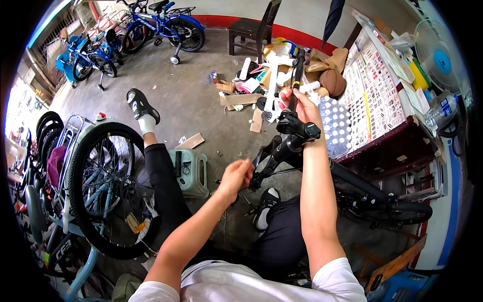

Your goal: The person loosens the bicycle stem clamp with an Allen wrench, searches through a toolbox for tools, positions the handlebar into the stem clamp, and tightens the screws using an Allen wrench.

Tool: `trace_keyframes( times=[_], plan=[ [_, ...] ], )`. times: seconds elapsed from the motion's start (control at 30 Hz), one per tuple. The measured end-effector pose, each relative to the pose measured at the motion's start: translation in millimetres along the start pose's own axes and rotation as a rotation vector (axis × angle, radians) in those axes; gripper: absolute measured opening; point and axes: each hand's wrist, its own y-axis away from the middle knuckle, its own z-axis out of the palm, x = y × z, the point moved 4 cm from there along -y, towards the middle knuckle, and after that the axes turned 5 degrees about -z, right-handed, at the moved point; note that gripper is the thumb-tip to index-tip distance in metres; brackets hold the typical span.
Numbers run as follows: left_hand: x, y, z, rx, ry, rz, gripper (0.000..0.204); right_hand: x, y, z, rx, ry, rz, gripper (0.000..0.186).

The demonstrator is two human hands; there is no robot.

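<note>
My right hand grips the black handlebar of a black bicycle, above its stem. The bar points up and away from me; the frame leans to the right behind my forearm. My left hand is lower, beside the black front fork, with curled fingers; what they hold, if anything, is too small to make out. The fork has no wheel visible in it. A grey plastic toolbox-like stool stands left of my left hand, between it and my outstretched left leg.
Left: a loose-looking wheel and parked bicycles. Behind: blue children's bikes, a wooden chair. Right: cardboard and packaging, a ball, bottled water, a cluttered cabinet, a fan. Small parts lie on the floor.
</note>
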Motion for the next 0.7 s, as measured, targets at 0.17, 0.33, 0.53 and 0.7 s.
trace_keyframes(
  times=[0.17,0.33,0.53,0.7],
  plan=[
    [-60,20,-11,-0.015,-0.008,-0.177,0.030,-3,5,9,-0.067,-0.017,-0.004,0.021],
    [-61,32,-14,-0.004,-0.057,-0.191,0.028,-4,7,12,-0.059,0.008,-0.021,0.023],
    [-55,33,-20,0.004,-0.043,-0.155,0.025,-4,11,18,-0.104,0.005,-0.017,0.024],
    [-36,36,-8,-0.023,-0.056,-0.106,0.025,-6,15,23,-0.135,0.037,-0.029,0.024]
  ],
)
